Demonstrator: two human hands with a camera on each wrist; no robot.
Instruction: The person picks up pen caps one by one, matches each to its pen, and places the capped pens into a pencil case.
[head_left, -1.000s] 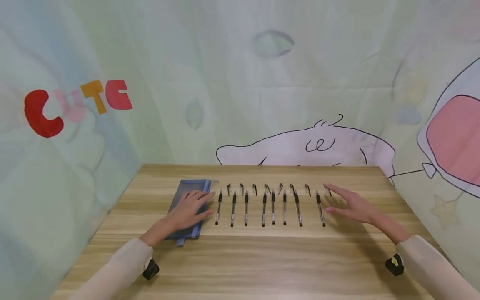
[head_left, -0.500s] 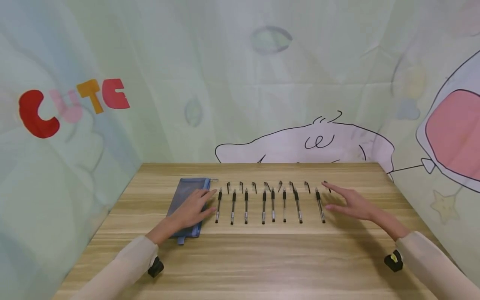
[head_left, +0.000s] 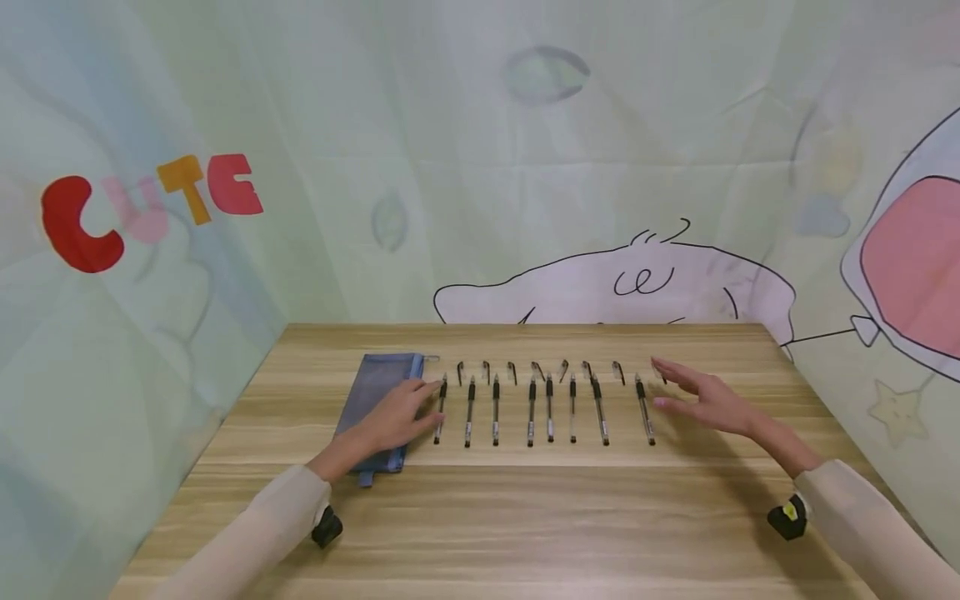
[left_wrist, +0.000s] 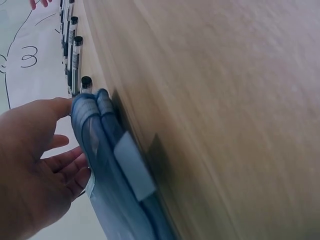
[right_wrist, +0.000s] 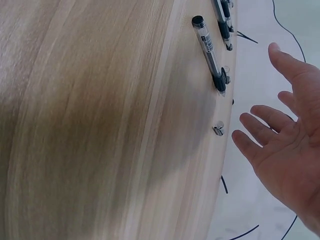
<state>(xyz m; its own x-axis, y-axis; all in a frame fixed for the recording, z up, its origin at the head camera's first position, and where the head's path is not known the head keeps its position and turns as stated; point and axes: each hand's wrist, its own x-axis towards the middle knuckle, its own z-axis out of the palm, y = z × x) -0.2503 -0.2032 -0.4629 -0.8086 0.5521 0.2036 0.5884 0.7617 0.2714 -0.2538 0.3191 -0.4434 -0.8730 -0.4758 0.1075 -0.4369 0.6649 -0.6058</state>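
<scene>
My left hand [head_left: 401,414] is spread above the right side of a blue zip pouch [head_left: 371,379]. Its thumb and index fingertips overlap the leftmost black gel pen [head_left: 442,390] in the head view. The left wrist view has the hand's relaxed fingers beside the pouch's edge [left_wrist: 95,117]. My right hand [head_left: 708,402] hovers at the right end of the pen row, fingers apart and holding nothing. Its fingertips point at the rightmost gel pen [head_left: 645,408]. A clear pen cap [right_wrist: 218,129] lies just short of those fingers in the right wrist view.
Several uncapped gel pens [head_left: 496,408] lie side by side, tips toward the back of the wooden table [head_left: 525,525]. Behind them runs a row of several loose caps [head_left: 618,372]. A printed curtain [head_left: 465,183] hangs behind the table's back edge.
My left hand has shifted right across the pouch, so its fingertips now reach the leftmost pen. The right hand stays near the last pen, its fingers slightly shifted. Pens and caps lie as before.
</scene>
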